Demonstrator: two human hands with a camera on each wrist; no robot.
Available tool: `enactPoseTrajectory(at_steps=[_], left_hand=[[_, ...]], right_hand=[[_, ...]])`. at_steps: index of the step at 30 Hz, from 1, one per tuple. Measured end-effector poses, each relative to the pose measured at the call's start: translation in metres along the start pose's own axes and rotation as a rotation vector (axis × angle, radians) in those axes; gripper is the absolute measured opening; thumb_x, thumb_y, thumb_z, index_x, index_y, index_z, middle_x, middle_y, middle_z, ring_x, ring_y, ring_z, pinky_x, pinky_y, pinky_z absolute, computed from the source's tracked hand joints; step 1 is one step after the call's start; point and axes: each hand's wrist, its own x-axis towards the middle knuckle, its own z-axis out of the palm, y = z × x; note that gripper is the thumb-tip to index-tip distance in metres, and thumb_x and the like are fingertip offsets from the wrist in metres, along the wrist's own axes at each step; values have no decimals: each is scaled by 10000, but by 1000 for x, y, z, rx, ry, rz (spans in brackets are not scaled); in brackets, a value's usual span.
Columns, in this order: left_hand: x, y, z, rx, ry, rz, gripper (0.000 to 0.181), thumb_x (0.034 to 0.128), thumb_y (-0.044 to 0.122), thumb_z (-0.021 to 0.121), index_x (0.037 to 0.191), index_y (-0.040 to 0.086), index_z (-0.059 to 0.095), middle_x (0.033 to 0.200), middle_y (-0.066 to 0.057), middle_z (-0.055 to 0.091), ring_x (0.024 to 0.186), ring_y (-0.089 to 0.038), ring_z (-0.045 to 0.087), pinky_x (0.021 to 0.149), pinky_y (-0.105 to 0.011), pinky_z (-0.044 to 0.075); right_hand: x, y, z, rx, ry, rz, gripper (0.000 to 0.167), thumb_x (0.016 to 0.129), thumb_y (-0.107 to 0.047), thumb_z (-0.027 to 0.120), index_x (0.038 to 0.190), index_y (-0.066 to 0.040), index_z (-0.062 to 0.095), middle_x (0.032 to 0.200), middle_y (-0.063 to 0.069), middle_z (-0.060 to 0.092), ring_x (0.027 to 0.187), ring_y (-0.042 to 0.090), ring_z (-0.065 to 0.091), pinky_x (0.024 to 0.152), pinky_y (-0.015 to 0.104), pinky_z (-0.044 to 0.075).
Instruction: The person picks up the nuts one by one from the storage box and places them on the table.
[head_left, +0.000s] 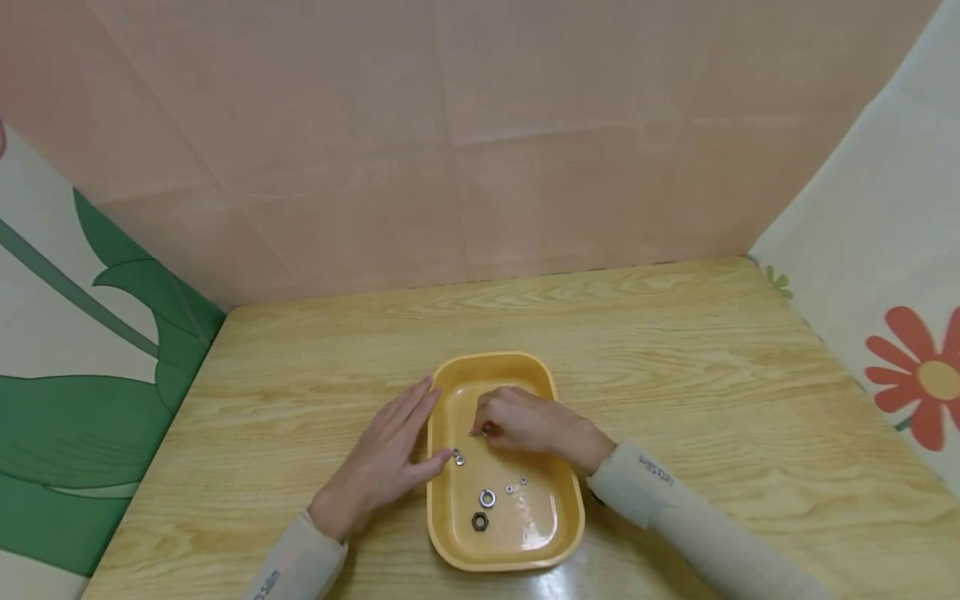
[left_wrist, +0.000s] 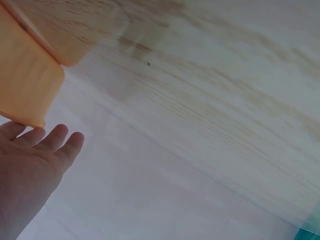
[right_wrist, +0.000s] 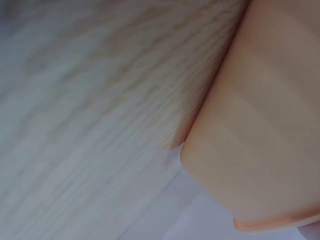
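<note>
In the head view, a yellow tray (head_left: 506, 563) holds several small metal pieces. My left hand (head_left: 382, 462) lies along its left rim with fingers stretched out, the thumb reaching over the rim beside two small nuts (head_left: 459, 458). Inside the tray's upper part, my right hand (head_left: 517, 421) has curled fingers and pinches a small dark metal piece (head_left: 487, 428); the grip is partly hidden. A tiny piece (head_left: 472, 433) lies just left of those fingertips. The left wrist view shows my left hand (left_wrist: 35, 170) with fingertips at the tray's rim (left_wrist: 30, 124).
Nearer the tray's front lie a ring-shaped washer (head_left: 487, 498), a dark hex nut (head_left: 480, 522) and two tiny nuts (head_left: 509, 490). The tray stands on a wood-grain table (head_left: 300, 358), with a pink sheet (head_left: 450, 167) behind and flower-patterned sheets at both sides.
</note>
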Motion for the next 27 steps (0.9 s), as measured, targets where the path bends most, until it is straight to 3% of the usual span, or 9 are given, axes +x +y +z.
enactPoseTrajectory(at_steps=[11, 19, 27], left_hand=[[0, 1, 0, 0, -10, -13, 863, 916, 545, 589, 1572, 91, 261, 1673, -54, 173, 1511, -294, 271, 1206, -560, 282], [0, 0, 1, 6, 15, 12, 860, 913, 535, 596, 1560, 61, 284, 1661, -88, 210, 1494, -329, 301, 1196, -565, 298], [0, -1, 1, 15, 12, 12, 849, 924, 532, 589, 1559, 57, 286, 1670, -68, 181, 1495, -331, 298, 1205, -546, 295]], right_hand=[[-2, -2, -2, 24, 16, 22, 209, 774, -13, 681, 936, -98, 782, 943, 4, 732, 831, 73, 652, 780, 169, 551], [-3, -1, -3, 19, 48, 4, 185, 777, -31, 687, 922, -101, 779, 933, -15, 710, 808, 54, 616, 752, 167, 532], [-3, -2, -6, 36, 73, -8, 151, 833, -84, 704, 964, -107, 774, 963, -28, 707, 871, 58, 633, 819, 200, 554]])
